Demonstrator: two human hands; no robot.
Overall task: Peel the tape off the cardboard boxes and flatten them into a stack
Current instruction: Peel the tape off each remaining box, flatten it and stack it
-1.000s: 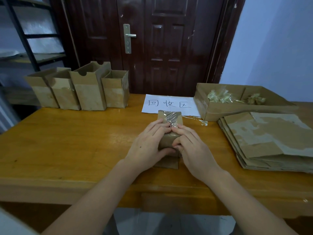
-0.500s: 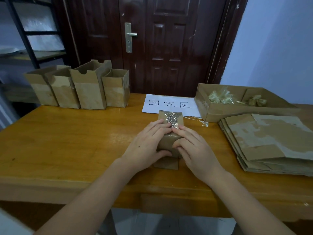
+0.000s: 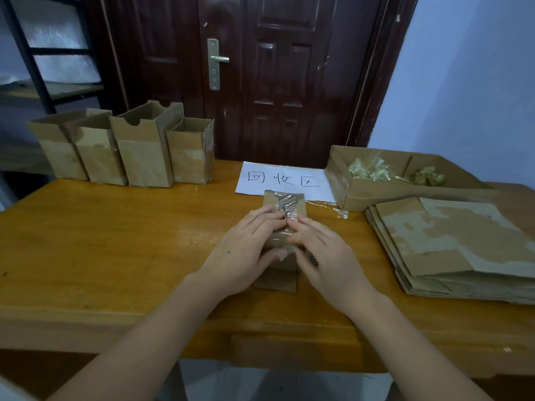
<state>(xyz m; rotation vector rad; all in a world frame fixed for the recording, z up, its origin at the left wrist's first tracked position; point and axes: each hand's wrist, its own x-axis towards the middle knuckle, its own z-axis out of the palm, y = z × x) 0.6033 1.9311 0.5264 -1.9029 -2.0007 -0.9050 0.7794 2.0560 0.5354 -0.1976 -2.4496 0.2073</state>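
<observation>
Both hands on the small taped box, mid-table.

The cardboard box [image 3: 282,227] lies on its side on the wooden table [image 3: 115,241], right between the two hands, just in front of the white paper sign [image 3: 285,180]. The left hand [image 3: 246,253] wraps its left side, fingers over the top and thumb on the near end, and the right hand [image 3: 324,256] grips the right side the same way. Their fingertips almost meet on the shiny clear tape [image 3: 288,205] running over the box. Off to the right sits the flattened stack [image 3: 457,247], behind it a tray [image 3: 362,195] with crumpled tape wads [image 3: 369,169]. Four upright open boxes [image 3: 130,149] line the far left.
</observation>
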